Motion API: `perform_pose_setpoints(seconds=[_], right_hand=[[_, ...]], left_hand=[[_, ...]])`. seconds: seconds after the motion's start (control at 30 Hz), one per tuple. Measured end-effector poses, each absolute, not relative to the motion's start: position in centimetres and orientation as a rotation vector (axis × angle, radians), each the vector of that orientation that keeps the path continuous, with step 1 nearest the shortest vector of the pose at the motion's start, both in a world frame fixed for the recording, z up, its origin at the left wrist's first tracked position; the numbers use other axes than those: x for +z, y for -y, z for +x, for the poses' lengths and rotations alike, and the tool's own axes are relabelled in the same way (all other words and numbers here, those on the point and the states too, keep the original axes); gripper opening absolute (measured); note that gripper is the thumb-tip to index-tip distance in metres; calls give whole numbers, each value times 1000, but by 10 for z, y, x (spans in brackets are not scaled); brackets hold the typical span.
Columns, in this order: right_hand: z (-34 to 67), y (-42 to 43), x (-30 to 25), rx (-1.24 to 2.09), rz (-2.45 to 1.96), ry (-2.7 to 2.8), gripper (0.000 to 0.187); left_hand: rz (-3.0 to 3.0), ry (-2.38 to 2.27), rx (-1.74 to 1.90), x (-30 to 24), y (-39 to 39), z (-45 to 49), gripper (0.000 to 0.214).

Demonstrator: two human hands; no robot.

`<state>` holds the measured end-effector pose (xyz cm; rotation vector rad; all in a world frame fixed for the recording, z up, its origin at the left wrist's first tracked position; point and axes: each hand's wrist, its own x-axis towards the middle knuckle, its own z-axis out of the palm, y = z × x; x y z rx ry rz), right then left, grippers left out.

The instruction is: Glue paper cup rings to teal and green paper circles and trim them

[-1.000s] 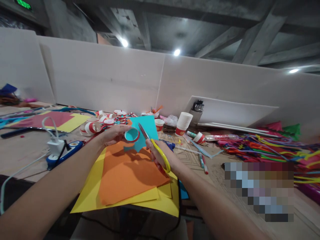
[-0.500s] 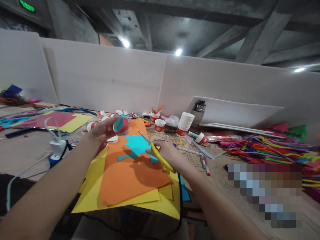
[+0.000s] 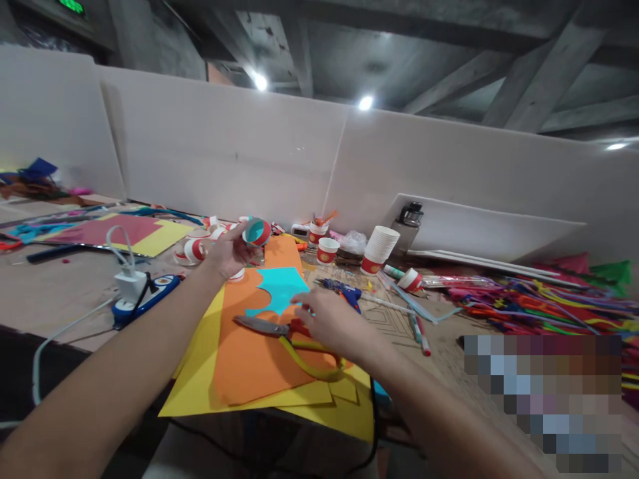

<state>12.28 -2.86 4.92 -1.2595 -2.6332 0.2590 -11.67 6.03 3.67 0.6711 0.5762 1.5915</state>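
My left hand (image 3: 227,251) is raised over the table and pinches a red cup ring (image 3: 256,232) lined with teal paper. My right hand (image 3: 325,320) hovers low over the yellow-handled scissors (image 3: 279,330), which lie flat on the orange sheet (image 3: 249,366). Its fingers are loosely apart, with the tips near the scalloped edge of a teal paper piece (image 3: 279,286). That teal piece lies on the orange sheet, which in turn rests on yellow sheets (image 3: 192,372) hanging over the table's near edge.
Cut cup rings (image 3: 194,249) and a stack of paper cups (image 3: 378,247) stand behind the sheets. A blue glue gun (image 3: 344,291), markers (image 3: 420,332), and pipe cleaners (image 3: 539,303) lie right. A power strip with charger (image 3: 142,293) lies left. White boards (image 3: 224,153) wall the back.
The right hand has lowered the scissors onto the orange sheet and loosened its grip. The left hand has lifted the ring up and away, leaving the teal piece lying on the sheet.
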Motion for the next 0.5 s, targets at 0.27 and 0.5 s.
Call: perform_pose_setpoints(seconds=[0.27, 0.5], right_hand=[[72, -34, 53, -35, -1836, 2828, 60], [61, -58, 52, 20, -1919, 2812, 63]], left_hand=[[543, -503, 1655, 44, -62, -121, 12], [482, -386, 1797, 51, -62, -135, 13]])
